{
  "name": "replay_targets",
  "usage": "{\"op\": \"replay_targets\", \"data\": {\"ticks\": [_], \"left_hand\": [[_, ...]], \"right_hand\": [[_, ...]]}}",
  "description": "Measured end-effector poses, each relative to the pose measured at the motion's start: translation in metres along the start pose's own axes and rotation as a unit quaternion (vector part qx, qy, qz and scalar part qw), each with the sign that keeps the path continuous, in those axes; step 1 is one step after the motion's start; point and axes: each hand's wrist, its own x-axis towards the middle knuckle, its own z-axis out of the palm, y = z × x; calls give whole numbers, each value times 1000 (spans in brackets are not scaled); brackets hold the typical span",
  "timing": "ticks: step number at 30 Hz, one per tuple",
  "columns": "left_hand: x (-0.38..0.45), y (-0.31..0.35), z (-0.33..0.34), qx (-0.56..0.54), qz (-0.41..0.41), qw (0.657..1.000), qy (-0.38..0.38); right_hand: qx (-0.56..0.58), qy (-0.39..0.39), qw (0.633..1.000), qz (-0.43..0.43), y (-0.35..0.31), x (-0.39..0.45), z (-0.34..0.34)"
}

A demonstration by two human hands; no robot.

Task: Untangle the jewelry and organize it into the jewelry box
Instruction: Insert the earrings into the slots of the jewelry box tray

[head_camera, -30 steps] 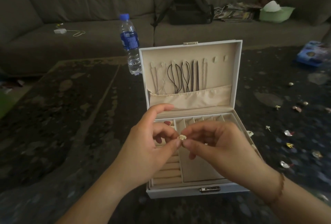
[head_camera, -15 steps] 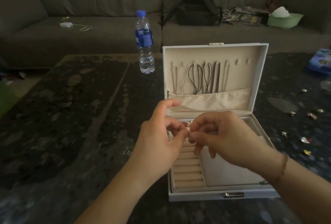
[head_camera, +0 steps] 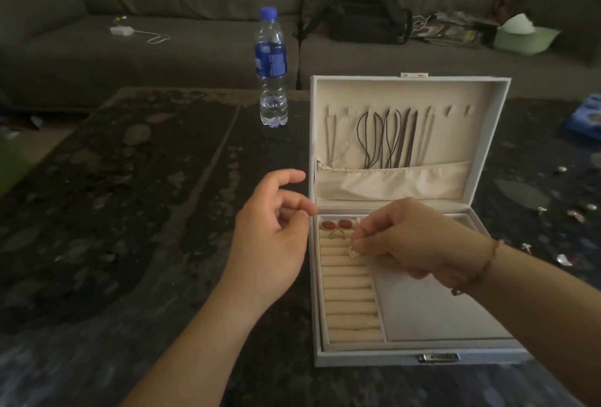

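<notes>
The white jewelry box (head_camera: pixel 419 359) stands open on the dark table, its lid upright with dark cords (head_camera: pixel 387 136) hanging from hooks above a cream pocket. My right hand (head_camera: pixel 403 237) pinches a small pale earring (head_camera: pixel 353 251) over the cream ring rolls (head_camera: pixel 349 293) in the box's left section. Two red oval earrings (head_camera: pixel 336 225) and a gold ring (head_camera: pixel 336 235) lie at the top of that section. My left hand (head_camera: pixel 273 231) hovers just left of the box, fingers loosely curled, holding nothing.
A water bottle (head_camera: pixel 272 65) stands behind the box to the left. Several small jewelry pieces (head_camera: pixel 564 258) are scattered on the table at the right. A blue box (head_camera: pixel 585 117) sits far right. A grey sofa (head_camera: pixel 146 32) holds a black backpack (head_camera: pixel 367 11) and a green bowl (head_camera: pixel 525 39).
Both hands had pinched the small earring together above the box. My left hand let go and moved left; my right hand lowered the earring to the ring rolls.
</notes>
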Motion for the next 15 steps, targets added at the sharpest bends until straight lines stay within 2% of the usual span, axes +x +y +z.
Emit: {"op": "replay_targets", "data": {"ticks": [8,15], "left_hand": [[-2,-1,6,7,7,1000,-23],[-1,-3,8,11,10,999,-32]], "right_hand": [[49,13,997,51,1,15,1],[78,-9,995,64,1,18,-2]]}}
